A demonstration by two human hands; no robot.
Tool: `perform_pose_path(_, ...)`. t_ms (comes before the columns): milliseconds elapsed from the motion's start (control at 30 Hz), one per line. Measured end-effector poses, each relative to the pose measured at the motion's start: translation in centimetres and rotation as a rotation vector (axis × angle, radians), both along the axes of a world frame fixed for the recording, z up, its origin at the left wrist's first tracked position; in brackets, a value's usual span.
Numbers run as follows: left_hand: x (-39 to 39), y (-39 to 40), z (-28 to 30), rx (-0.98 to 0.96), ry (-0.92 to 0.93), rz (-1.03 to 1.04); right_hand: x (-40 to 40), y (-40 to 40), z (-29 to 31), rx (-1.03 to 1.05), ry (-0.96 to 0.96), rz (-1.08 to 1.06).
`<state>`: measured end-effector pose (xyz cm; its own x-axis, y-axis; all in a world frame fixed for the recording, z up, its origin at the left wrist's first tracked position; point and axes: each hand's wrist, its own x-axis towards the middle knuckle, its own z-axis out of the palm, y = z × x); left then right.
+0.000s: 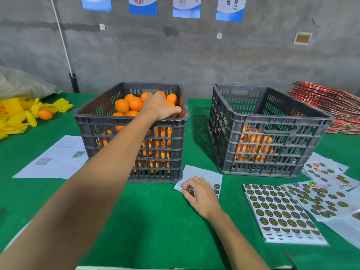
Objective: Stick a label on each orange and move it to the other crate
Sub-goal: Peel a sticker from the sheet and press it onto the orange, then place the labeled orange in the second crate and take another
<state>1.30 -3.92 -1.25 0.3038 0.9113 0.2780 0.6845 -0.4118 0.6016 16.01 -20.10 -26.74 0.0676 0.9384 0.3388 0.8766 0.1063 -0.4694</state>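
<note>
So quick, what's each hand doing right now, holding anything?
Left hand: down in the full crate, fingers curled over an orange; a firm grip cannot be told.
Right hand: pinching a label off the sticker sheet.

Left hand (pixel 158 109) reaches into the full crate (pixel 132 133) of oranges (pixel 122 106); right hand (pixel 198 193) pinches a label (pixel 188 191) at a sticker sheet (pixel 200 178) on the green surface (pixel 152 221).

Your left arm (pixel 101 172) stretches far forward from the near left, its hand (pixel 159 108) palm down with fingers curled downward and the fingertips hidden, while your right hand (pixel 200 193) sits low and near, right of centre, knuckles up, fingers bent and pinching together at the tips.
</note>
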Motion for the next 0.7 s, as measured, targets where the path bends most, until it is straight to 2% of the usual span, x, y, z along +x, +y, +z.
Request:
perform_pose_path(233, -0.05, 0.03, 0.02, 0.000, -0.011, -0.016, 0.00, 0.41, -0.26, -0.030, -0.102, -0.026)
perform_pose_path(400, -0.03, 0.19, -0.13, 0.011, -0.011, -0.015, -0.16, 0.33, -0.11, 0.021, -0.172, -0.103)
perform_pose_path(700, -0.04, 0.16, -0.10, 0.009, -0.007, -0.023, -0.38, 0.11, 0.34, 0.039, -0.093, -0.139)
